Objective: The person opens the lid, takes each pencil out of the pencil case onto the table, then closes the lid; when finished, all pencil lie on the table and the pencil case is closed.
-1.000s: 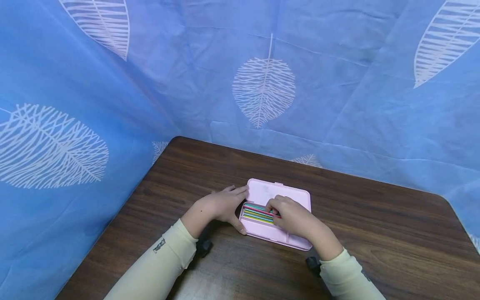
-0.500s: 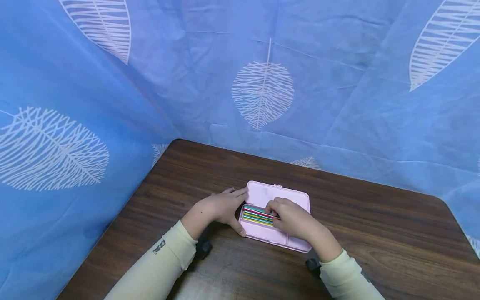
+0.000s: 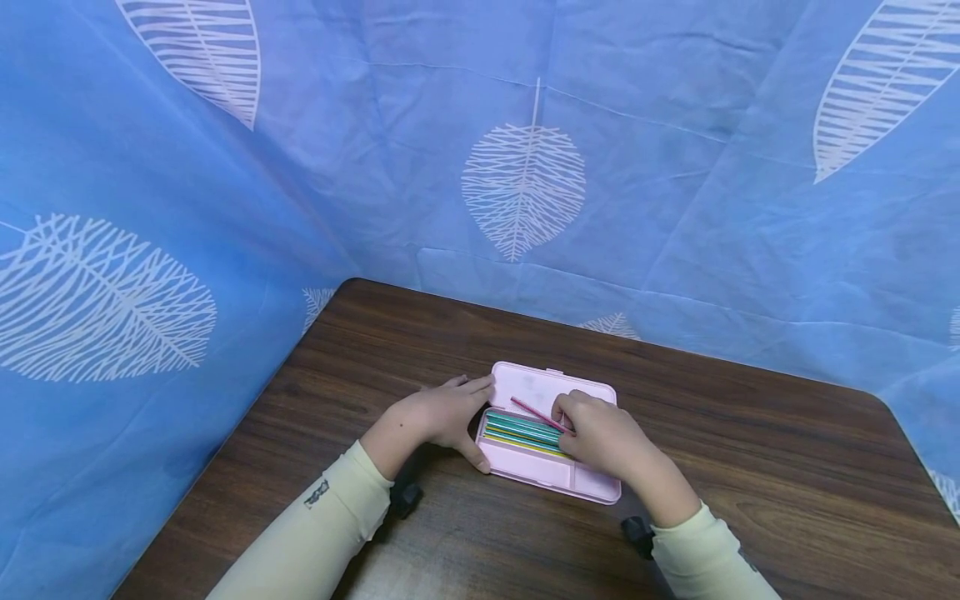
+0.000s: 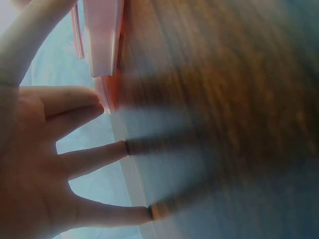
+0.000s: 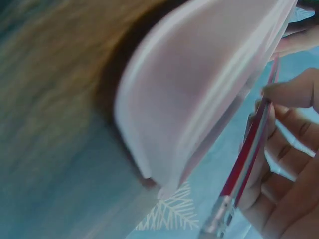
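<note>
Above the case (image 3: 531, 469), the right hand (image 3: 598, 429) pinches the red pencil (image 3: 538, 414); the left hand (image 3: 447, 414), fingers spread, is at the case's left side. The pencil seems light, stiff, smooth, best held mid-shaft.

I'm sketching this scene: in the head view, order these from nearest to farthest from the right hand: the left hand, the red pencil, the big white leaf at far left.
1. Red pencil: held in the right hand.
2. Left hand: at the pink case's left end.
3. Big white leaf: far left, on the blue curtain.
</note>
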`<move>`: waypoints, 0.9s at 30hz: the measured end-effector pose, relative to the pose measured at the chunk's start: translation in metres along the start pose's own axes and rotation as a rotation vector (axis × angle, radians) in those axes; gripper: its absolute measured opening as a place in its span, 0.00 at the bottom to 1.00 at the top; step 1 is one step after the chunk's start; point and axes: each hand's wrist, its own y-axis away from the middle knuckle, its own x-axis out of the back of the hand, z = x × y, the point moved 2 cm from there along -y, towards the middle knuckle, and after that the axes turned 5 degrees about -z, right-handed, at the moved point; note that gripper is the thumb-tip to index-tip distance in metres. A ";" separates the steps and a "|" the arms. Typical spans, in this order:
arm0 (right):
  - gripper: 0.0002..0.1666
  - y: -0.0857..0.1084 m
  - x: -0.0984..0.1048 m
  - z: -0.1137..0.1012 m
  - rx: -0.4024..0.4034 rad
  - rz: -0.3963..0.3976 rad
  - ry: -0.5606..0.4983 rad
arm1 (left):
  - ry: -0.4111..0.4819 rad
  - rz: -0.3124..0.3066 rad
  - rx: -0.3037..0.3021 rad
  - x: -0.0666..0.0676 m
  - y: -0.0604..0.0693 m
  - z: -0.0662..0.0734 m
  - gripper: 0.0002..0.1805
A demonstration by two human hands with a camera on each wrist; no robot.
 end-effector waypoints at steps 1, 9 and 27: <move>0.10 0.001 0.000 0.002 -0.024 0.004 0.005 | -0.003 0.000 0.000 0.000 0.000 0.000 0.68; 0.13 0.008 0.003 0.021 -0.217 0.046 0.011 | 0.001 -0.002 0.004 0.000 -0.003 0.002 0.69; 0.24 0.035 0.010 0.080 -0.471 0.042 0.001 | 0.025 -0.006 0.003 0.001 -0.001 0.000 0.68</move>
